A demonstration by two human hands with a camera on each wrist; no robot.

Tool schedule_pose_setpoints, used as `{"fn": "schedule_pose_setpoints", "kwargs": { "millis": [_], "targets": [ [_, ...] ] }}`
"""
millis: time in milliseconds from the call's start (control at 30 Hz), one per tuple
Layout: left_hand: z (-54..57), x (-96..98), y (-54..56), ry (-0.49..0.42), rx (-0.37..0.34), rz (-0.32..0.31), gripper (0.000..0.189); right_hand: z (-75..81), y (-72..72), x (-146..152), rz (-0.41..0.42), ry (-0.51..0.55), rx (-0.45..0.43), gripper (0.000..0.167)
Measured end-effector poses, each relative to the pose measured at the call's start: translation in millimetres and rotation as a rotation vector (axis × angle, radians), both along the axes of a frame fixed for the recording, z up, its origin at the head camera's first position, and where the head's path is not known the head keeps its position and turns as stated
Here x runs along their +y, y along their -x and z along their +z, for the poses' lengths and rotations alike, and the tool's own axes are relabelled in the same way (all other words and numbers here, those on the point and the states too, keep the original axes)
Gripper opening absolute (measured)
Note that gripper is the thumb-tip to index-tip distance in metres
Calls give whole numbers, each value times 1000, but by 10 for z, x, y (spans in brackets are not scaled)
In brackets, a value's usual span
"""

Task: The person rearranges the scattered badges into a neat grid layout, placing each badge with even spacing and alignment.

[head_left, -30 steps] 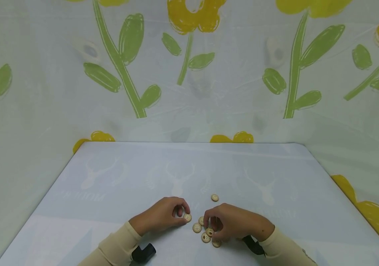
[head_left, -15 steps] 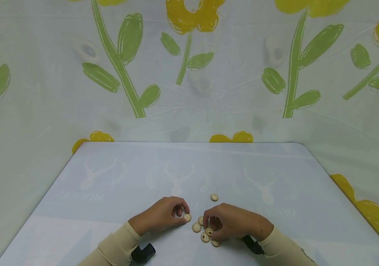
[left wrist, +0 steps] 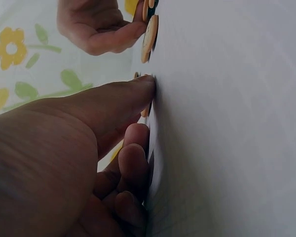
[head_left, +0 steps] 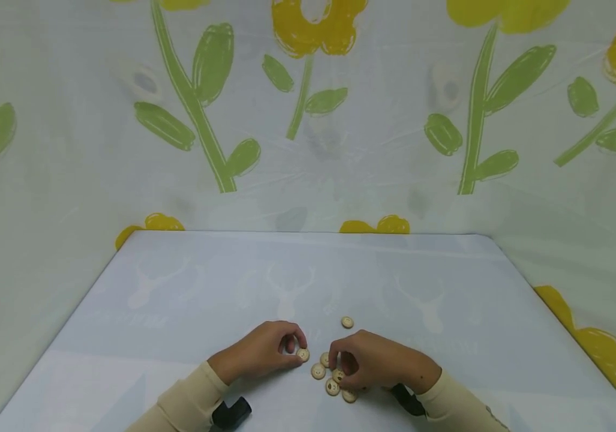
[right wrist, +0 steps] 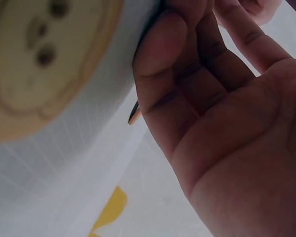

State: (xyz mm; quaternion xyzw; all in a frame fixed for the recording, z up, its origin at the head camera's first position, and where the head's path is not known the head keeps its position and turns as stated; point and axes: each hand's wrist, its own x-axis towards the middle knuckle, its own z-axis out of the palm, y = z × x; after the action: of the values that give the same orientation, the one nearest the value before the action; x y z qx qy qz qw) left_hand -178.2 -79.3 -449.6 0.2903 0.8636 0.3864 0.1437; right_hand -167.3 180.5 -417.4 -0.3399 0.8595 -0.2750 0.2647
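My left hand (head_left: pixel 264 348) pinches a round wooden button (head_left: pixel 303 355) between thumb and forefinger, low at the tabletop. In the left wrist view, the button's edge (left wrist: pixel 146 109) shows just past the thumb. To its right, my right hand (head_left: pixel 378 363) has thumb and forefinger curled round another pale button (head_left: pixel 338 376) marked with a dark spot. Several more buttons lie close by: one (head_left: pixel 318 371) between the hands, another (head_left: pixel 332 387) just in front, and one (head_left: pixel 349 396) below the right thumb. A large, blurred button (right wrist: pixel 44 59) fills the corner of the right wrist view.
A single button (head_left: pixel 347 322) lies apart, beyond the right hand. Both hands work over a pale table (head_left: pixel 205 288) with faint deer-head prints. Cloth with green and yellow flowers (head_left: pixel 313 180) hangs behind and around it. Black wrist gear (head_left: pixel 232 413) sits below the left cuff.
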Motion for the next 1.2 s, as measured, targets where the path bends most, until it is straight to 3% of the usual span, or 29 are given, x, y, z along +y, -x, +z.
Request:
{"fn": "schedule_pose_setpoints", "kwargs": {
  "millis": [400, 1200],
  "targets": [
    [-32, 8, 19, 9, 12, -2, 17, -18, 7, 13, 3, 8, 3, 20],
    [14, 17, -7, 12, -3, 15, 17, -13, 15, 22, 23, 9, 11, 20]
  ]
}}
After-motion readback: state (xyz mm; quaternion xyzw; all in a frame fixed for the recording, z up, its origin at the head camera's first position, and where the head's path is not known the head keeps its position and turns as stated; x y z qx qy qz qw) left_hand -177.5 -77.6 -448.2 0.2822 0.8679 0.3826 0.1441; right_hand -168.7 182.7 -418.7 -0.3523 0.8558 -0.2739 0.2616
